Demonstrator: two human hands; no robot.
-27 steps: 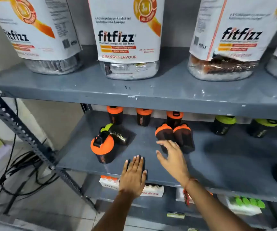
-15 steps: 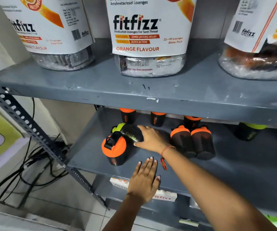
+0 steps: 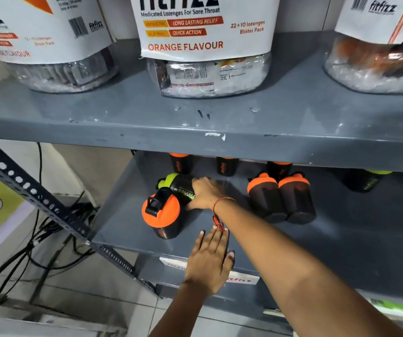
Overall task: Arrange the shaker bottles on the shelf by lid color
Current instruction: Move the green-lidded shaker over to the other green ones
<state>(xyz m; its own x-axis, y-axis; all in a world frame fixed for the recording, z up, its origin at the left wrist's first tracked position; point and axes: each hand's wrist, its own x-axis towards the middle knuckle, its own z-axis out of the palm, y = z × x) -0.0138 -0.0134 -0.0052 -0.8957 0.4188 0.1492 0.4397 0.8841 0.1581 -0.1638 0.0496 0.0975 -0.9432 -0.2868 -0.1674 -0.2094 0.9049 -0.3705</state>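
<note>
A black shaker bottle with a green lid (image 3: 176, 184) lies on its side at the left of the grey middle shelf (image 3: 356, 242). My right hand (image 3: 205, 193) is closed around its body. Just in front of it stands an orange-lidded shaker (image 3: 163, 215). Two more orange-lidded shakers (image 3: 280, 198) stand together in the middle, and three others (image 3: 227, 165) line the back, their lids partly hidden by the shelf above. A green-lidded shaker (image 3: 365, 180) stands at the back right. My left hand (image 3: 210, 261) rests flat and open on the shelf's front edge.
The upper shelf (image 3: 195, 127) carries large Fitfizz lozenge jars (image 3: 205, 45) and overhangs the bottles. A perforated metal brace (image 3: 37, 198) runs diagonally at the left, with black cables (image 3: 33, 249) behind it. Fitfizz boxes (image 3: 241, 279) sit on the shelf below.
My right hand reached left from the pair of orange-lidded shakers to the lying green-lidded shaker and closed on it. My left hand stayed on the shelf edge. The camera moved closer.
</note>
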